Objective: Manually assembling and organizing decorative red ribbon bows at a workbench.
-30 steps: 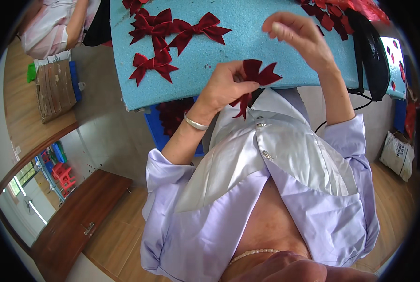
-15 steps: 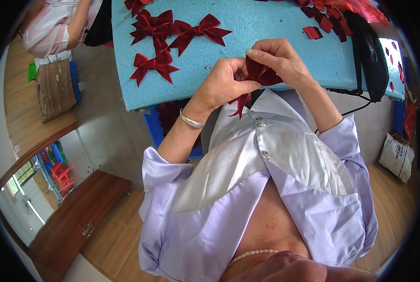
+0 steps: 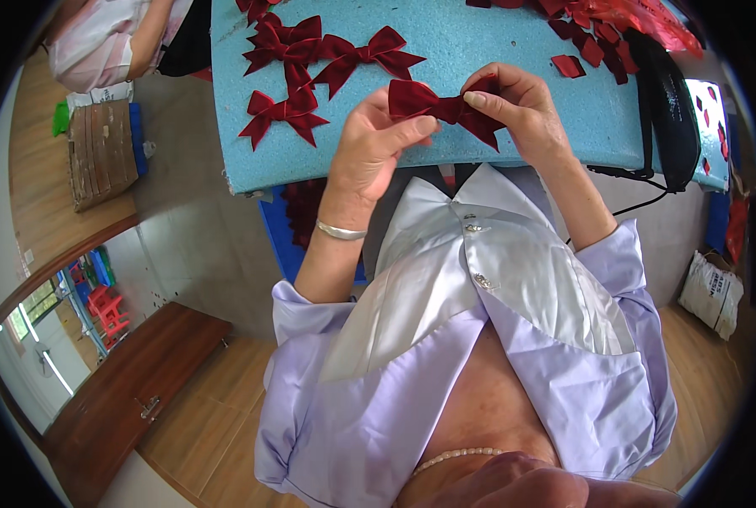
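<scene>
A dark red velvet bow (image 3: pixel 418 103) is held up between my two hands over the near edge of the blue table (image 3: pixel 259 173). With bent fingers behind it and the thumb just below its left loop, my left hand (image 3: pixel 371 146) grips the bow. My right hand (image 3: pixel 520 112) pinches the right side between thumb and fingers, partly covering that loop. One tail hangs down below the knot. To the left on the tabletop lie several similar bows, among them a single bow (image 3: pixel 283 115) nearest to me and another bow (image 3: pixel 367 57) farther back.
Loose red velvet pieces (image 3: pixel 593 46) lie at the far right by a red plastic bag (image 3: pixel 661 25). A black padded object (image 3: pixel 665 102) rests along the table's right side. Below the table is a blue bin (image 3: pixel 278 233). A co-worker's arm (image 3: pixel 149 34) shows at the upper left.
My hands have moved apart and the bow has been turned and spread, so its left loop and knot now show. My left hand has tilted upright.
</scene>
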`<state>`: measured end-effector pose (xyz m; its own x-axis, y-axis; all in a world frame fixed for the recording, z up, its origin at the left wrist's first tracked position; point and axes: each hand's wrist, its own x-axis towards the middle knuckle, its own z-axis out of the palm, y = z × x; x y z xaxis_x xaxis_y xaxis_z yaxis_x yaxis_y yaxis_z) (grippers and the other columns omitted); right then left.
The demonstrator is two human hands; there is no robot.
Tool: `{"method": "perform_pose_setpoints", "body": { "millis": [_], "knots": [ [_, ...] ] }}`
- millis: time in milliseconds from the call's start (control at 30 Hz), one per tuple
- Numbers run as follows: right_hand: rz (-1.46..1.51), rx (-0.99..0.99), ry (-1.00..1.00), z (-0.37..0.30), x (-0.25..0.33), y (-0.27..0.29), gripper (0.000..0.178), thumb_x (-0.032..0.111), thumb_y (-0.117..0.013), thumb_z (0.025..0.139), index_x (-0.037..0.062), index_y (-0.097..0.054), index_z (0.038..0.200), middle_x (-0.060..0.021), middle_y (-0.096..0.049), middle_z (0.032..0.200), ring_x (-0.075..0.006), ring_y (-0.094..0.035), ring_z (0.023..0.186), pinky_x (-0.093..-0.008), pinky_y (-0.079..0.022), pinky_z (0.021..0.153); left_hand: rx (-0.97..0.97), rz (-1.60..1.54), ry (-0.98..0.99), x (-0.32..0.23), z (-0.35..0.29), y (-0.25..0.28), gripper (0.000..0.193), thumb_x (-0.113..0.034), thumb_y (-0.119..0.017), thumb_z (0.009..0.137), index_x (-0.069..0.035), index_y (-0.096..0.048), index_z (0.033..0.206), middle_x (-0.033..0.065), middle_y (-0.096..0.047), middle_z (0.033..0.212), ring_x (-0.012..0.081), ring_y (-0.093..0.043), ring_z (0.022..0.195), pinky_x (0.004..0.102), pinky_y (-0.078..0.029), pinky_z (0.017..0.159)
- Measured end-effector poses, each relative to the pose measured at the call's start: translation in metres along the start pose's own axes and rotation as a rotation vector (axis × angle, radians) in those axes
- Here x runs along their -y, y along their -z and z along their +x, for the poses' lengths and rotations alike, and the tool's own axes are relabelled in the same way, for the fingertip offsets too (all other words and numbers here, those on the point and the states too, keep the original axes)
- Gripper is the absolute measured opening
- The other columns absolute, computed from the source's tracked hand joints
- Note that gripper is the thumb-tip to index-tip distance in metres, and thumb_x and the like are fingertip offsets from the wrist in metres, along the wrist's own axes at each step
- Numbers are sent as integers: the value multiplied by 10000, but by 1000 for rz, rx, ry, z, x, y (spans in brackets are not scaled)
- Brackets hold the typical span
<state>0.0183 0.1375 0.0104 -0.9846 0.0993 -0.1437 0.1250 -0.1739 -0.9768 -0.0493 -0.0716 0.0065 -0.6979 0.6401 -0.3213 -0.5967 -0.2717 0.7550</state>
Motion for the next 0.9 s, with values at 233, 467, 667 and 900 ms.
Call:
{"method": "perform_pose_setpoints", "body": {
  "millis": [233, 467, 667, 900],
  "knots": [
    [112, -42, -22, -6, -16, -2, 125, 126, -666, 914, 2, -683, 912, -21, -666, 823, -77, -589, 768, -230, -468, 686, -119, 55, -61, 21, -1, -17, 239, -15, -802, 759, -1, -688, 969, 53, -702, 842, 117, -638, 726, 240, -492, 621],
    [-256, 68, 255, 13, 11, -1, 218, 179, -627, 927, 24, -673, 1074, -44, -680, 915, -129, -626, 871, -262, -462, 759, -90, 273, -105, 22, -5, -24, 239, 16, -777, 774, 33, -685, 994, 73, -702, 885, 113, -632, 761, 215, -483, 633],
    [-559, 433, 247, 32, 41, -11, 137, 81, -690, 825, -20, -603, 855, -48, -605, 759, -138, -557, 748, -290, -451, 696, -24, 282, -150, 26, -3, -30, 196, 40, -757, 788, 32, -687, 971, 61, -691, 850, 85, -602, 696, 204, -464, 591],
    [-510, 86, 139, 29, 18, -20, 114, 63, -680, 859, -18, -599, 852, -24, -605, 754, -95, -539, 739, -278, -458, 672, -62, 180, -60, 25, -1, -21, 132, 32, -729, 821, 25, -685, 945, 9, -614, 739, 50, -449, 544, 205, -336, 458]
  ]
}}
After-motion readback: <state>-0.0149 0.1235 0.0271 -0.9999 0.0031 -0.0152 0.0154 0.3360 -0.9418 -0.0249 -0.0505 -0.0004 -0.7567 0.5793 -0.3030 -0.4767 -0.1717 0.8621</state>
